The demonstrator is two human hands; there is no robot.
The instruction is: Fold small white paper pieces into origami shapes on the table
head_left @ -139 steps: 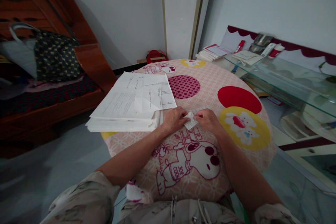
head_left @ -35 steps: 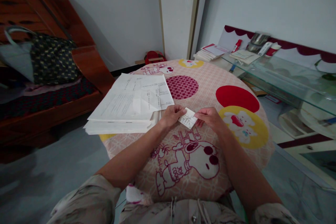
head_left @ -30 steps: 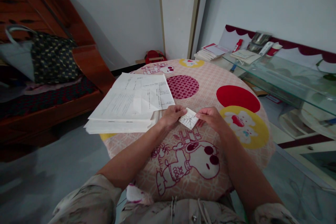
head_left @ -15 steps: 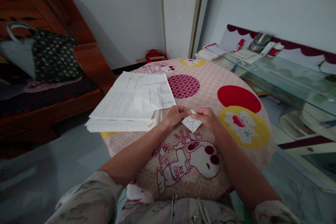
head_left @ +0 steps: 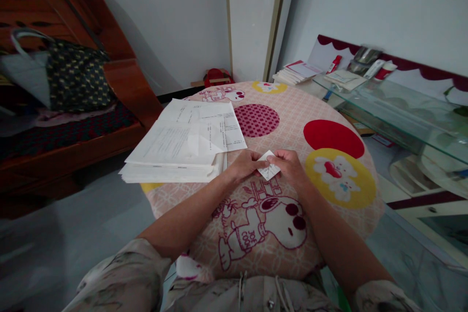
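A small folded piece of paper (head_left: 269,171), white with printed text and roughly diamond-shaped, is held between my two hands just above the round table. My left hand (head_left: 245,164) pinches its left edge, thumb on top. On the other side my right hand (head_left: 288,162) grips the upper right part, thumb pressed on the face. The fingers under the paper are hidden. Left of my hands lies a stack of printed sheets (head_left: 168,141), its top sheets creased and overlapping.
A patterned tablecloth (head_left: 329,102) covers the round table. To the right stands a glass shelf (head_left: 402,102) with a red tube (head_left: 334,64) and a paper pile (head_left: 297,72) near it. A wooden bench (head_left: 127,87) bearing a dark patterned bag (head_left: 76,75) is at left.
The paper has turned and shifted slightly up, with its upper corner now showing between my hands. Both thumbs have moved onto its face.
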